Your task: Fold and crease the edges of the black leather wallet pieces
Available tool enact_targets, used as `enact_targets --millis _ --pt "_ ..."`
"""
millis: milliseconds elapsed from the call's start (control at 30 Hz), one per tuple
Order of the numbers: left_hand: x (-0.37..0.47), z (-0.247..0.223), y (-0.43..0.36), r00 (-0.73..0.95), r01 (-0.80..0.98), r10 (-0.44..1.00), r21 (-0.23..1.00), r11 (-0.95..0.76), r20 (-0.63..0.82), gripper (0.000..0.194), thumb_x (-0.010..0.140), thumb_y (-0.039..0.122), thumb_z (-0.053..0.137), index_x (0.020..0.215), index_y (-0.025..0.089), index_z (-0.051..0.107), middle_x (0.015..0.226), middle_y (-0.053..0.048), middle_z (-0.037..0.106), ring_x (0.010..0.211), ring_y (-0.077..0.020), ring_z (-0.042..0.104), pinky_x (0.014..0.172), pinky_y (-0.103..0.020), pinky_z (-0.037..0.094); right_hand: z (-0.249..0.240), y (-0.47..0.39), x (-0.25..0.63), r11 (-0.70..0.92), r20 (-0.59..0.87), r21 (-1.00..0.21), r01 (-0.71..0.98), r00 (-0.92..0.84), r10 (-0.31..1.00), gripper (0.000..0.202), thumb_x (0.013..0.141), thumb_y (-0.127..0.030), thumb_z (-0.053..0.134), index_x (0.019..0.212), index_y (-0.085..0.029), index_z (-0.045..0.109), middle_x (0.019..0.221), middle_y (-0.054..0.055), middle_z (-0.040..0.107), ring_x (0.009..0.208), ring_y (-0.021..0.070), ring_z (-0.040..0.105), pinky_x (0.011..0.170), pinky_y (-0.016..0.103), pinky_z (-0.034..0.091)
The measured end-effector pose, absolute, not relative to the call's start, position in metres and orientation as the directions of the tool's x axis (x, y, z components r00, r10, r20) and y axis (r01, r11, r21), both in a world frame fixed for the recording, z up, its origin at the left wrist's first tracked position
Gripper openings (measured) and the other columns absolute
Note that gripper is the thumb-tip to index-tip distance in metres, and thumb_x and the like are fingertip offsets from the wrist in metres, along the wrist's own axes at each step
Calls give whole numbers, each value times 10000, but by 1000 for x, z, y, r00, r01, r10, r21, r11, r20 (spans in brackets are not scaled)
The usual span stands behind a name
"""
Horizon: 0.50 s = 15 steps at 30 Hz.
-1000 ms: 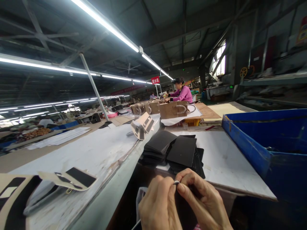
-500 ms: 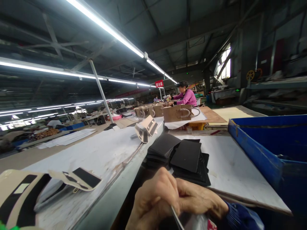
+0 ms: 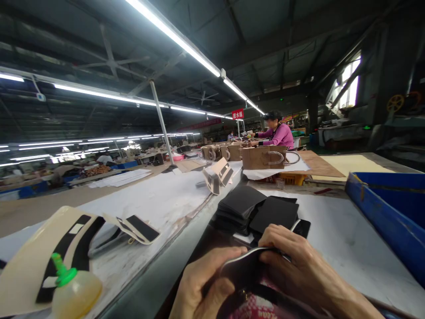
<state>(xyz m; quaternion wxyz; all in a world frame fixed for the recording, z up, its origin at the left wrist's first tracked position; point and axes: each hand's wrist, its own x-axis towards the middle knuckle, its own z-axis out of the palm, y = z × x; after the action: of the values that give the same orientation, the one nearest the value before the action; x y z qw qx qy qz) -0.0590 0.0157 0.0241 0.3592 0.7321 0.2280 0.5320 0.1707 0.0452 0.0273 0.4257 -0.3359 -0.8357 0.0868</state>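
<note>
Low in front of me, my left hand [image 3: 202,281] and my right hand [image 3: 294,254] grip a black sheet [image 3: 245,266] with a pale edge, which bends between them. The left thumb lies on its near face and the fingers curl over the top. Fingers of my right hand pinch the opposite end; a pale strip shows above its knuckles. Just beyond are stacked black panels [image 3: 241,201], with another black panel [image 3: 274,214] beside them. Part of the held sheet's lower side is hidden by my hands.
To the left, beige pieces with black strips [image 3: 68,248] lie on a white-covered table, near a squeeze bottle with a green nozzle [image 3: 78,292]. A blue bin [image 3: 375,208] stands right. Farther off, brown bags [image 3: 262,158] stand before a person in a purple top [image 3: 280,135].
My hands, close together before, have moved apart with the black sheet spread between them. The view has shifted left, bringing the squeeze bottle into sight.
</note>
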Motion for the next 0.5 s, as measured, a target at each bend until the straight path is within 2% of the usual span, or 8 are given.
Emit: enact_targets --millis 100,267,400,500 --pt "-51 25 15 241 33 751 768 -640 615 218 968 335 567 1075 332 758 1043 34 760 984 -116 694 898 -142 478 22 45 170 800 703 -346 491 -429 567 278 1029 -311 473 780 -205 538 737 -12 583 684 140 532 617 250 406" --pt "-45 18 15 41 184 800 783 -595 598 163 919 332 615 894 309 774 864 53 752 801 -104 673 723 -153 469 20 44 171 788 643 -402 467 -468 606 341 1037 -386 450 761 -201 522 728 -18 587 691 131 562 601 233 419" --pt "-39 15 10 -116 388 772 744 -544 625 242 943 333 549 783 241 705 662 61 641 617 -95 570 627 -185 412 19 39 166 752 616 -440 490 -445 650 296 1030 -390 474 817 -205 562 758 -23 604 683 120 573 598 223 426" --pt "-35 11 8 -153 434 776 747 -504 612 301 956 375 510 730 217 633 583 64 548 545 -97 479 573 -204 365 16 35 159 785 666 -386 485 -443 601 255 1032 -429 461 971 -222 596 833 -19 648 745 122 616 673 227 457"
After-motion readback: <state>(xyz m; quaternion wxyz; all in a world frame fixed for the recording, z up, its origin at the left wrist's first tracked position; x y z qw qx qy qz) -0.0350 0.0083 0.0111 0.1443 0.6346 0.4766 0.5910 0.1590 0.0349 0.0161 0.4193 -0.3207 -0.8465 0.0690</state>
